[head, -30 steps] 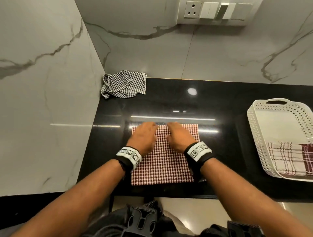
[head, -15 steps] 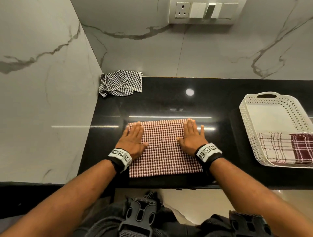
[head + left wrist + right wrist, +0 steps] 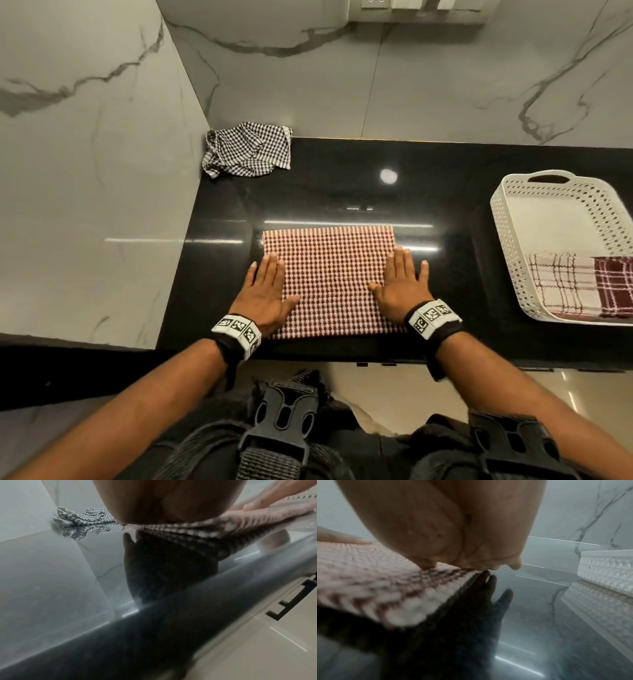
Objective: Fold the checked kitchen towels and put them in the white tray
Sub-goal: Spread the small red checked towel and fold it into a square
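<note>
Pressing flat with straight fingers, the left hand (image 3: 265, 294) and right hand (image 3: 400, 291) hold opposite short edges of the red checked towel (image 3: 329, 281) on the tabletop (image 3: 342, 192); its long axis runs left-right, with the white tray (image 3: 507, 240) nearer the right hand.

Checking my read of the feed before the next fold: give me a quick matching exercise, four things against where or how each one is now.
Things:
1. red checked towel
2. black checked towel
3. white tray
4. left hand

States:
A. crumpled in the back corner
B. holds folded plaid towels
C. spread flat at the counter front
D. pressed flat, fingers straight

Pairs: 1-C, 2-A, 3-B, 4-D
</note>
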Demonstrator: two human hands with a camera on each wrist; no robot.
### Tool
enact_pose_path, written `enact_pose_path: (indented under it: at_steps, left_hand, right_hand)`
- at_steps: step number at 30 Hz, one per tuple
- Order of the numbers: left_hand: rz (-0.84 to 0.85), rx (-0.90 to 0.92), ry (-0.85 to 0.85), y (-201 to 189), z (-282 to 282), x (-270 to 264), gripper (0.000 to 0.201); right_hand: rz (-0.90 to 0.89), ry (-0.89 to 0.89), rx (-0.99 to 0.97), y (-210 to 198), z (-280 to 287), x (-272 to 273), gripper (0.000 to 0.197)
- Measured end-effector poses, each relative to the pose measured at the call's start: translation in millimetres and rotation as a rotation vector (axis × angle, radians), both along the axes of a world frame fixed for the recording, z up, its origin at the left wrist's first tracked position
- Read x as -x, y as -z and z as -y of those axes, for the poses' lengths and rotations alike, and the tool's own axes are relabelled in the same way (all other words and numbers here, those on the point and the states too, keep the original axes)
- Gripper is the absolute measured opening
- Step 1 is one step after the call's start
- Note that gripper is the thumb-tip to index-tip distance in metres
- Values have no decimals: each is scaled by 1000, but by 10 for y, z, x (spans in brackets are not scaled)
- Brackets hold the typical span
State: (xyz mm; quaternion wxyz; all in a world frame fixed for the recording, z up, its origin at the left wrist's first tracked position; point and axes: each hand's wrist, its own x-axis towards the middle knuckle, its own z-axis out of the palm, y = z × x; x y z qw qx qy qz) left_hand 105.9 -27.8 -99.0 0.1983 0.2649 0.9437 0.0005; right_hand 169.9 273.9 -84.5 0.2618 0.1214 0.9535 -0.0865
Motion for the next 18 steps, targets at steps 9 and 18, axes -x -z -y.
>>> enact_pose_path:
  at_steps: [9,18]
  left_hand:
    - [-83,-67,144,167,-459,-463,74]
    - [-167,-37,73,289,227,-840,94]
  right_hand:
    - [-113,-219,118,236,670,-341,72]
    - [-178,-196,144,263,-86,-951,87]
